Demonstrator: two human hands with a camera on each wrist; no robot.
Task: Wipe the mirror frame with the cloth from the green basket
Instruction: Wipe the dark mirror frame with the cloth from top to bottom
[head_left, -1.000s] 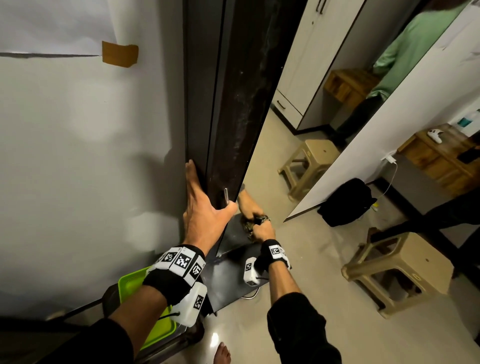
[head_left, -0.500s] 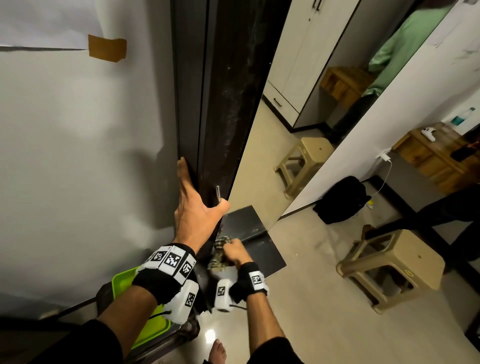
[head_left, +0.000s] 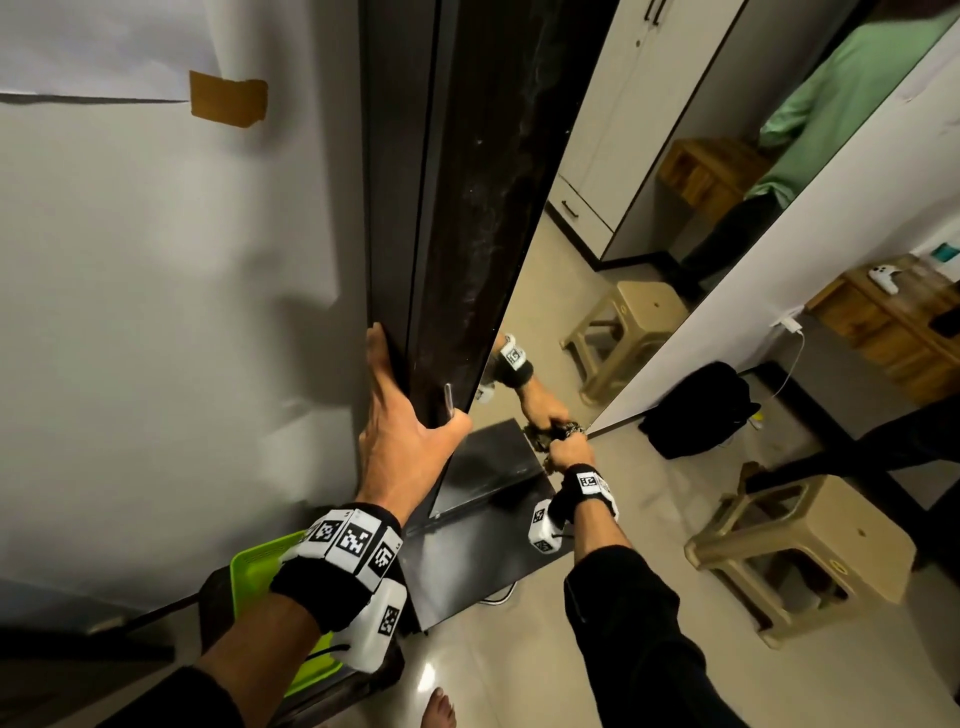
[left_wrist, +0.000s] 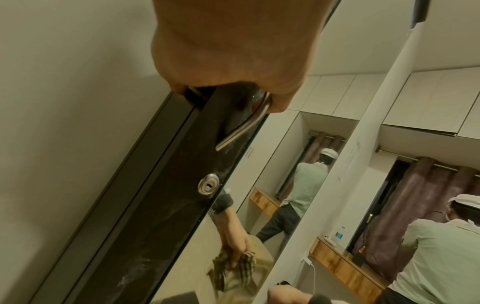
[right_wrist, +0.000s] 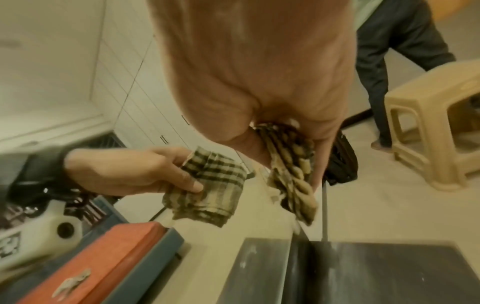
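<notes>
A tall mirror stands in a dark, dusty frame (head_left: 467, 234) against the white wall. My left hand (head_left: 410, 410) grips the frame's left edge, fingers behind it and thumb in front beside a metal handle (left_wrist: 241, 127); a keyhole (left_wrist: 208, 186) sits below. My right hand (head_left: 569, 452) holds a bunched checked cloth (head_left: 571, 432) low at the mirror's bottom right corner. The right wrist view shows the cloth (right_wrist: 291, 170) hanging from my fingers just in front of the glass, with its reflection beside it. The green basket (head_left: 257, 564) sits low behind my left wrist.
A beige plastic stool (head_left: 800, 551) stands on the floor to the right, a black bag (head_left: 698, 410) behind it by the wall. A wooden desk (head_left: 893, 322) is at far right. The mirror reflects another stool and a person. My bare foot (head_left: 439, 709) is below.
My right hand with the cloth dropped down toward the frame's lower left, then moved right along the mirror's bottom edge. My left hand has kept its grip on the frame.
</notes>
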